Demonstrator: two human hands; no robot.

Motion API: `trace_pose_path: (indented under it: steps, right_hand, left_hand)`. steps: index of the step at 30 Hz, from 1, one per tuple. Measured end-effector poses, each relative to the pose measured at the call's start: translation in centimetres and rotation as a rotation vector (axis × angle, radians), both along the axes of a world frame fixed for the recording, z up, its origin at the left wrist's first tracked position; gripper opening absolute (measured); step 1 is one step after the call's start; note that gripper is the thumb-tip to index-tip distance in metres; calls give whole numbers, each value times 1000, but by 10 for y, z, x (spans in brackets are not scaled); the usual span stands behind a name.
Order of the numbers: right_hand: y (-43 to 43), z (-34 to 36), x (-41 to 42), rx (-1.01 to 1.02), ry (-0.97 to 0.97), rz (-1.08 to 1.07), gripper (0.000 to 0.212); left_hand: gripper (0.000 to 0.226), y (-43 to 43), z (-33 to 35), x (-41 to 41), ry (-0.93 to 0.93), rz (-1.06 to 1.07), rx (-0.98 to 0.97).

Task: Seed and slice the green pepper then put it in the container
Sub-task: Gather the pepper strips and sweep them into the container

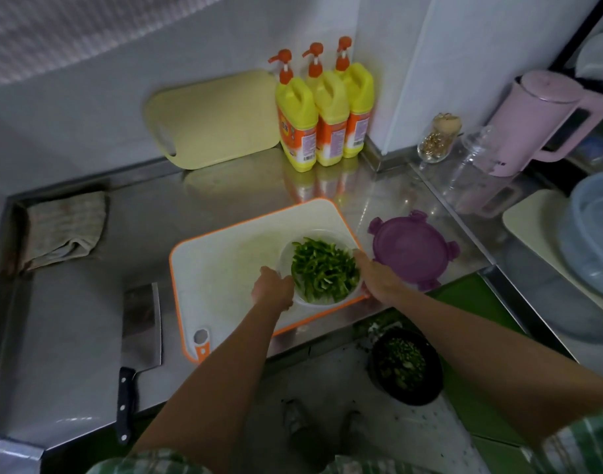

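A round clear container (306, 301) stands on the white cutting board with an orange rim (224, 268). It is full of green pepper strips (324, 271). My left hand (272, 289) grips its left rim and my right hand (378, 278) grips its right rim. The purple lid (413, 249) lies on the steel counter just right of the board. A cleaver (141, 336) with a black handle rests on the counter left of the board.
Three yellow pump bottles (324, 111) and a pale yellow board (214, 121) stand at the back wall. A folded cloth (64, 229) lies far left. A pink kettle (539, 121), jars and stacked bowls (594, 234) crowd the right. A black bin (406, 366) with pepper scraps sits on the floor.
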State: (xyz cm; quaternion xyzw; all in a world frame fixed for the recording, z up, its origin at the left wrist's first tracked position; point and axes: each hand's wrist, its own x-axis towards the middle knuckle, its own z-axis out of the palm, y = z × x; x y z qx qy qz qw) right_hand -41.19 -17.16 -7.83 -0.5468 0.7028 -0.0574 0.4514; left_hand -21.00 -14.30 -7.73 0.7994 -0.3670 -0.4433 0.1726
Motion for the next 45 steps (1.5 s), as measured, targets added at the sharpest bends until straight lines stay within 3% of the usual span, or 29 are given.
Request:
trace_pose_path:
  steps: [3, 7, 9, 11, 17, 19, 22, 26, 30, 33, 38, 42, 45]
  right_hand:
    - [-5, 1, -14, -87, -25, -60, 56]
    - [-13, 1, -29, -131, 213, 35, 35]
    - [-13, 0, -30, -11, 381, 193, 40]
    - [-15, -5, -27, 94, 416, 327, 46]
    - [-18, -9, -18, 78, 459, 449, 52]
    - [-16, -9, -17, -8, 512, 417, 49]
    - [-23, -5, -23, -371, 575, 259, 31]
    - [-47, 28, -34, -730, 117, -117, 12]
    - [-67, 65, -32, -884, -266, -238, 23]
    - [-76, 88, -23, -967, -434, -363, 29]
    - [-85, 88, -10, -617, -636, -629, 26]
    - [-61, 66, 4, -257, -689, -599, 30]
    - [-49, 37, 12, -166, -627, -548, 36]
  left_hand:
    - [37, 1, -1, -4, -22, 23, 13]
    - [39, 4, 0, -11, -34, 71, 17]
    - [40, 4, 0, -15, -54, 86, 21]
    - [39, 4, 0, -17, -72, 90, 25]
    - [38, 4, 1, -18, -99, 94, 26]
    - [38, 4, 2, -19, -101, 92, 28]
    - [38, 4, 4, -19, -95, 82, 34]
    - [41, 4, 11, -21, -110, 41, 56]
    - [43, 4, 15, -22, -96, 14, 65]
    - [44, 4, 18, -18, -60, 28, 58]
    - [48, 4, 27, -15, -55, 74, -29]
    - [75, 2, 25, -11, -16, 190, -97]
    - [72, 1, 24, -11, 52, 252, -100]
